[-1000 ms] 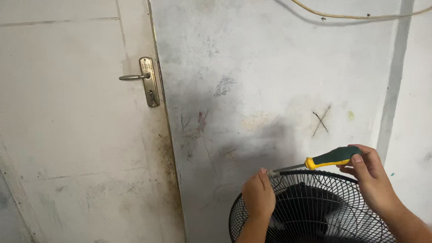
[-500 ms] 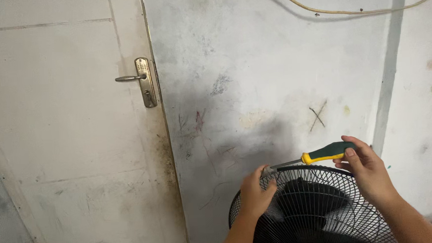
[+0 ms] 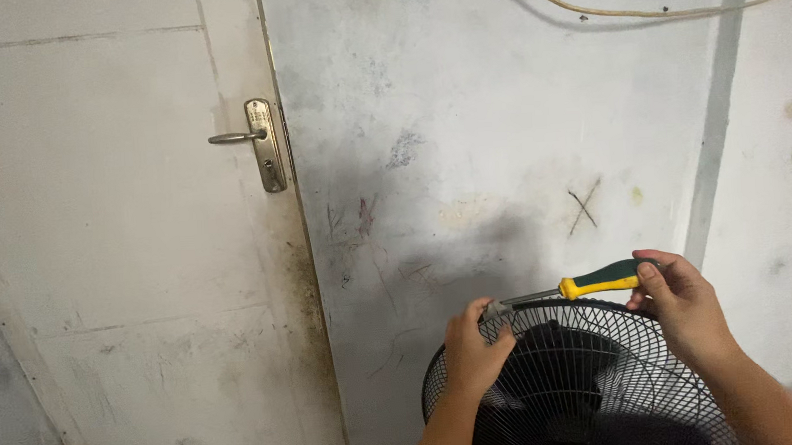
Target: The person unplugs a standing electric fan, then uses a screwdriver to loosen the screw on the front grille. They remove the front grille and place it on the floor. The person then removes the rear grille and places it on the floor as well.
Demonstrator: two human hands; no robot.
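Note:
A black wire fan grille [image 3: 585, 384] fills the lower right, with dark blades behind it. My left hand [image 3: 473, 354] grips the grille's upper left rim, fingers pinched at a small metal clip. My right hand [image 3: 685, 311] holds a screwdriver [image 3: 598, 282] with a green and yellow handle. Its metal shaft lies nearly level above the rim, and the tip meets the clip by my left fingers.
A stained white wall [image 3: 501, 154] stands right behind the fan. To the left is a white door [image 3: 127, 264] with a metal lever handle [image 3: 247, 138]. A pale cable [image 3: 656, 10] sags across the wall at the top right.
The view has shifted slightly. My hands stay on the grille rim and the screwdriver, its tip still at the clip; the handle has tilted a little.

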